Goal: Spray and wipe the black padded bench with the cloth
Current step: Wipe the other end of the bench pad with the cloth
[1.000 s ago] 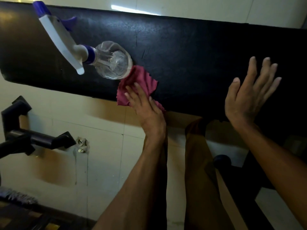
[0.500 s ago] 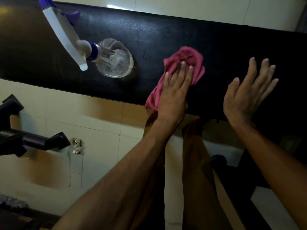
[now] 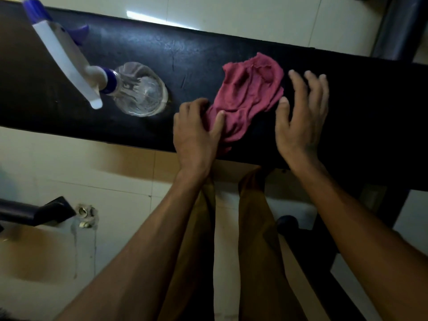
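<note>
The black padded bench [image 3: 231, 54] runs across the upper part of the head view. A crumpled red cloth [image 3: 250, 93] lies on it near the middle. My left hand [image 3: 196, 133] grips the cloth's near left corner, thumb on top of the fabric. My right hand [image 3: 301, 117] hovers just right of the cloth with fingers spread, thumb almost touching its edge. A clear spray bottle [image 3: 139, 91] with a white and blue trigger head [image 3: 67, 63] stands on the bench to the left of the cloth.
Pale floor tiles [image 3: 92, 163] lie below the bench's near edge. A black metal frame part [image 3: 41, 214] sticks in at the left. My legs in brown trousers [image 3: 254, 228] stand below, beside the bench's dark base [image 3: 393, 205] at the right.
My left hand has slid back from the flat wiping pose to the cloth's near left corner and pinched it. My right hand has come closer to the cloth's right side.
</note>
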